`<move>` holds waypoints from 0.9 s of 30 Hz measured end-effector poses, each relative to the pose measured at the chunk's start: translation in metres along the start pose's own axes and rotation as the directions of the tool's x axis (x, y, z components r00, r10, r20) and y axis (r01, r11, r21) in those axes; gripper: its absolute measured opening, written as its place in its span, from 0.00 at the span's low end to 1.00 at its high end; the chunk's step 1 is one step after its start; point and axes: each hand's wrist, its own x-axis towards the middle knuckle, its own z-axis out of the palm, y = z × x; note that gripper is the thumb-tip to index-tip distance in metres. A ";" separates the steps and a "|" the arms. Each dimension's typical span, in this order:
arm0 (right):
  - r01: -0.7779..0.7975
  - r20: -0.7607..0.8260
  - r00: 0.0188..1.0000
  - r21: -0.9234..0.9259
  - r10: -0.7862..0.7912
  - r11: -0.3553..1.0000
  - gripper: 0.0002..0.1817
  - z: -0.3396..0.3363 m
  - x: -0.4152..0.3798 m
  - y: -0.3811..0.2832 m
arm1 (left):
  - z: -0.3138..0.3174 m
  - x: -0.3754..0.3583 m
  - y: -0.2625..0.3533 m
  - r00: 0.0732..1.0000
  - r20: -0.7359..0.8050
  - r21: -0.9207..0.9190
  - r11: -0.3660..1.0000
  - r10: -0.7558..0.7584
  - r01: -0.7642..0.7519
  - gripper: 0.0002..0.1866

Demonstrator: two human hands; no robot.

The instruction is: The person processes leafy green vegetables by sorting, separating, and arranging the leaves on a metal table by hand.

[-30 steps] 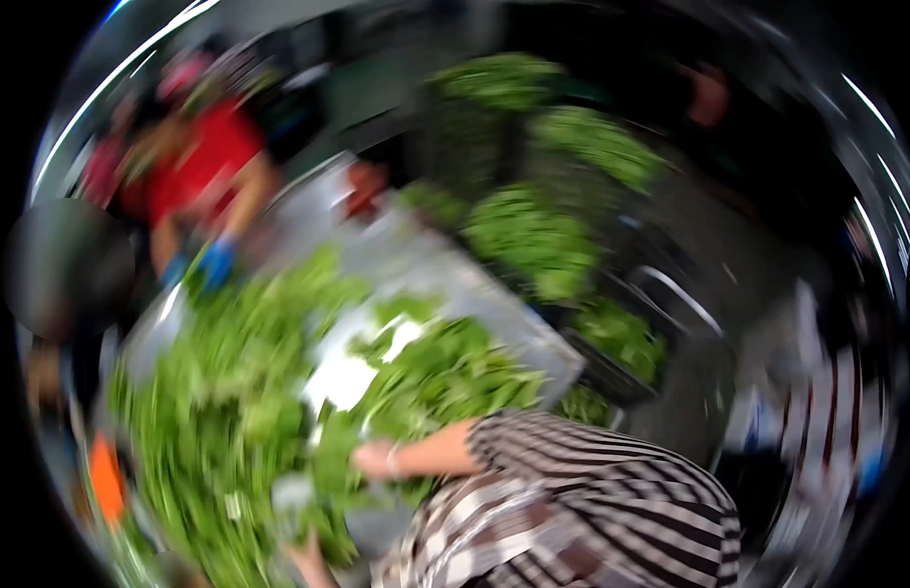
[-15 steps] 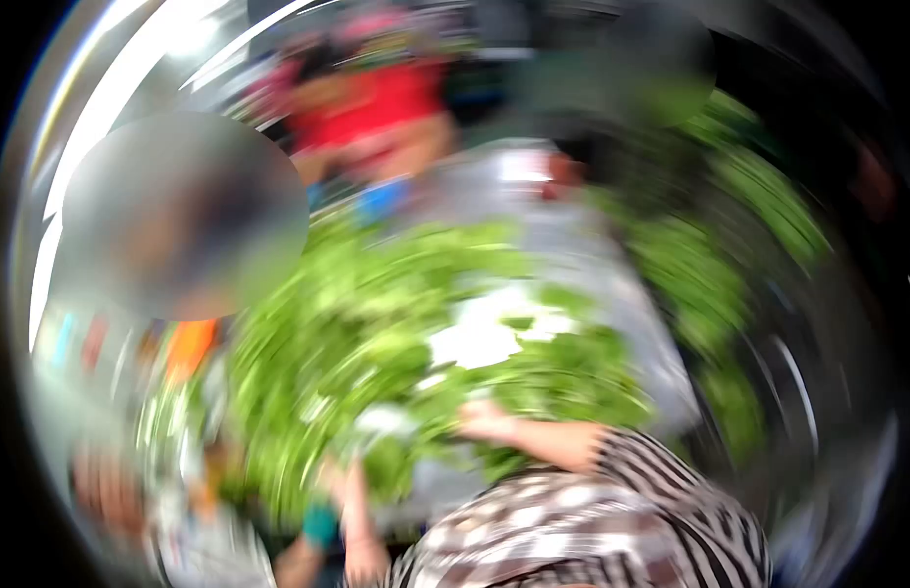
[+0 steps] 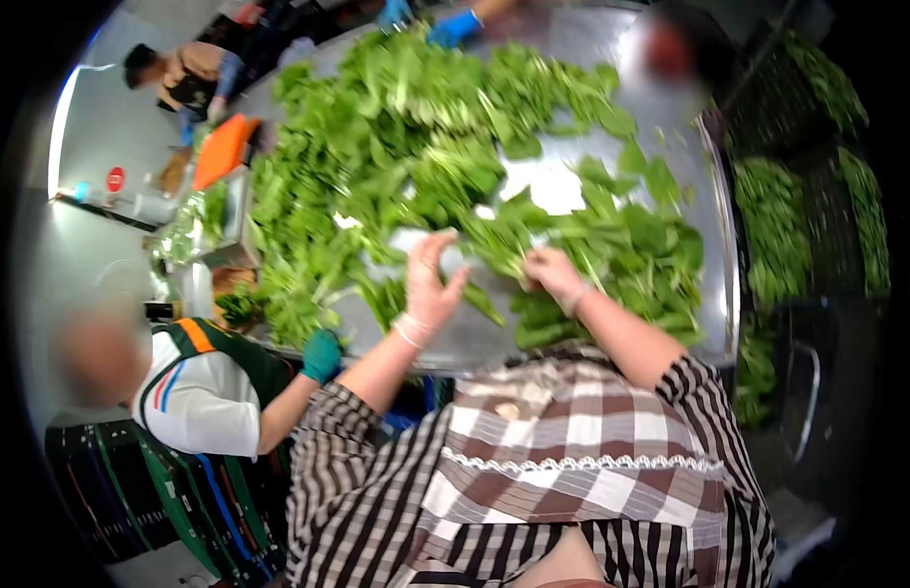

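Observation:
Loose leafy greens (image 3: 377,108) are heaped over a metal table (image 3: 715,225). My left hand (image 3: 431,289), in a thin clear glove, is above the near part of the table with its thumb and fingers apart and nothing between them. To its right, my right hand (image 3: 555,276) is closed on the pale stems of a leafy green (image 3: 496,243), whose leaves point up and to the left. More leafy greens (image 3: 612,284) lie beside and under my right hand. Its fingertips are partly hidden among the leaves.
A co-worker in a green apron (image 3: 235,367) stands at my left, a green-gloved hand (image 3: 321,355) at the table edge. Across the table are a person's blue gloves (image 3: 455,27). Crates of greens (image 3: 773,220) stand at the right. An orange board (image 3: 223,152) is at the back left.
My view has turned and steadied after motion blur. My hands now appear higher in view and closer together, over the greens near the table's front.

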 end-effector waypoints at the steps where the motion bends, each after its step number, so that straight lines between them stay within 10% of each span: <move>1: -0.068 -0.020 0.997 0.076 0.070 0.995 0.05 0.002 -0.006 -0.006 | -0.004 -0.004 0.009 0.998 0.044 0.034 0.999 -0.040 0.038 0.25; 4: -0.106 -0.003 0.994 0.153 0.107 0.983 0.06 0.004 -0.015 -0.020 | -0.020 -0.027 0.015 0.974 0.185 -0.025 0.990 -0.129 0.136 0.20; 7: -0.137 -0.006 0.990 0.156 0.139 0.978 0.06 0.002 -0.017 -0.017 | -0.041 -0.075 0.015 0.758 0.569 -0.155 0.863 -0.320 0.481 0.15; 9: -0.152 -0.011 0.988 0.153 0.155 0.976 0.06 0.003 -0.018 -0.022 | -0.058 -0.108 0.014 0.647 0.720 -0.094 0.888 -0.252 0.450 0.13; 10: -0.152 -0.015 0.988 0.154 0.156 0.976 0.07 0.005 -0.019 -0.024 | -0.067 -0.120 0.011 0.662 0.736 -0.084 0.951 -0.143 0.299 0.13; 15: -0.158 0.080 0.986 0.171 0.146 0.973 0.10 0.010 -0.015 -0.022 | -0.044 -0.131 0.014 0.621 0.575 -0.294 0.574 -0.533 0.764 0.12; 20: -0.116 0.136 0.985 0.096 0.102 0.989 0.12 0.027 -0.027 -0.038 | 0.005 -0.072 0.028 0.558 0.534 -0.526 0.268 -0.636 0.807 0.24; 27: -0.141 0.225 0.967 0.075 0.121 0.987 0.15 0.020 -0.049 -0.046 | 0.048 -0.032 0.027 0.657 0.623 -0.757 -0.117 -0.424 0.642 0.15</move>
